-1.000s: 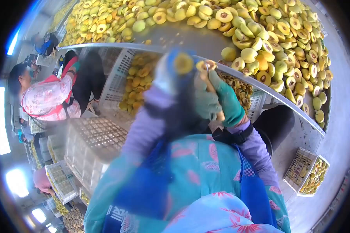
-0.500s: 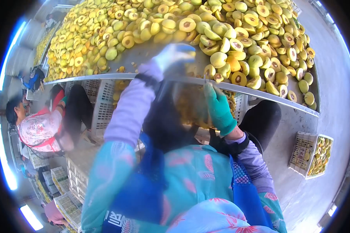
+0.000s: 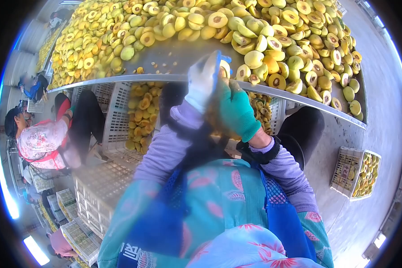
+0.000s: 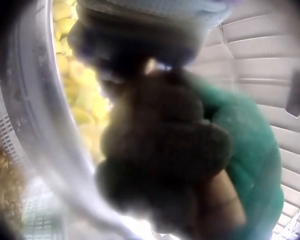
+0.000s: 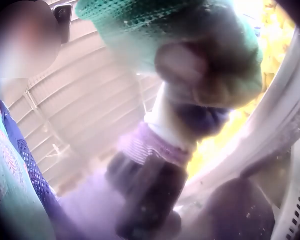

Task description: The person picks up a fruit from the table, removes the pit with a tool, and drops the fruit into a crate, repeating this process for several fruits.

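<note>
Both gloved hands met at the steel table (image 3: 174,56) edge, left hand (image 3: 203,82) cupped a halved fruit (image 3: 224,68), right hand (image 3: 234,109) clenched beside it, grip contents unclear, table heaped with uncountable fruit halves, one white crate (image 3: 120,111) underneath.

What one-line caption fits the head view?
Two gloved hands, left hand and right hand, meet at a metal table heaped with halved yellow fruit.
</note>
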### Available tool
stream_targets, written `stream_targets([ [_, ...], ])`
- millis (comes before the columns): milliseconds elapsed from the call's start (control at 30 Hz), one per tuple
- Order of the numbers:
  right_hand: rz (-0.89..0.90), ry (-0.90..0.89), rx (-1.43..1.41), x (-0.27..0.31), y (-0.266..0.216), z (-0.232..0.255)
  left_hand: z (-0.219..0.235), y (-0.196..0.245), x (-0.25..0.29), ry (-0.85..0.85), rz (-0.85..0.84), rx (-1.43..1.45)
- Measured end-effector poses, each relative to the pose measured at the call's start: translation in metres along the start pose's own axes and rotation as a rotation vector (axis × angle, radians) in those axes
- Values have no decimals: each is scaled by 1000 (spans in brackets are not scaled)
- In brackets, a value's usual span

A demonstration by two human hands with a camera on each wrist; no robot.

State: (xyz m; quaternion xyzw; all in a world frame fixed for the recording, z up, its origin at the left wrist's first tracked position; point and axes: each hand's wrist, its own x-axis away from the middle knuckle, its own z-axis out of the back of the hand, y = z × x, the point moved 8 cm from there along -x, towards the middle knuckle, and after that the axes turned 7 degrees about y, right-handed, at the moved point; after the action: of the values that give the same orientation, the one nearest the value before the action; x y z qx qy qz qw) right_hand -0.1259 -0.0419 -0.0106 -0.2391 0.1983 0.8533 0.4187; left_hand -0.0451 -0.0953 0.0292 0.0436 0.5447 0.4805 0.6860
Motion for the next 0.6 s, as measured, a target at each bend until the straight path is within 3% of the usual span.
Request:
stream_targets([
  [33, -21, 3, -8, 2, -5, -7, 2, 7, 2, 49, -133, -149],
  [100, -95, 61, -64, 1, -11, -9, -1, -13, 7, -16, 126, 50],
  [167, -506, -55, -633, 6, 10, -18, -5, -24, 12, -76, 345, 262],
  [233, -1201, -433, -1671, 9, 4, -8, -7, -19, 11, -125, 527, 483],
  [300, -908, -328, -1819, 10, -2, -22, -2, -12, 10, -119, 352, 427],
  [333, -885, -381, -2096, 8, -11, -21, -2, -17, 14, -124, 450, 536],
  [367, -873, -467, -2357, 8, -20, -19, -2, -21, 18, -120, 551, 643],
  [433, -1036, -959, -3287, -10, -43, 25, -11, -32, 40, -106, 1120, 1125],
  [467, -1080, -986, -3201, -11, -46, 24, 5, -38, 39, -13, 1008, 958],
  [533, -884, -989, -3184, -14, -48, 35, 45, -37, 39, 166, 756, 634],
  [567, -774, -975, -3163, -17, -44, 41, 73, -60, 45, 225, 934, 608],
  [600, -1092, -849, -2977, -9, -34, 24, 102, -81, 53, 295, 1111, 592],
])
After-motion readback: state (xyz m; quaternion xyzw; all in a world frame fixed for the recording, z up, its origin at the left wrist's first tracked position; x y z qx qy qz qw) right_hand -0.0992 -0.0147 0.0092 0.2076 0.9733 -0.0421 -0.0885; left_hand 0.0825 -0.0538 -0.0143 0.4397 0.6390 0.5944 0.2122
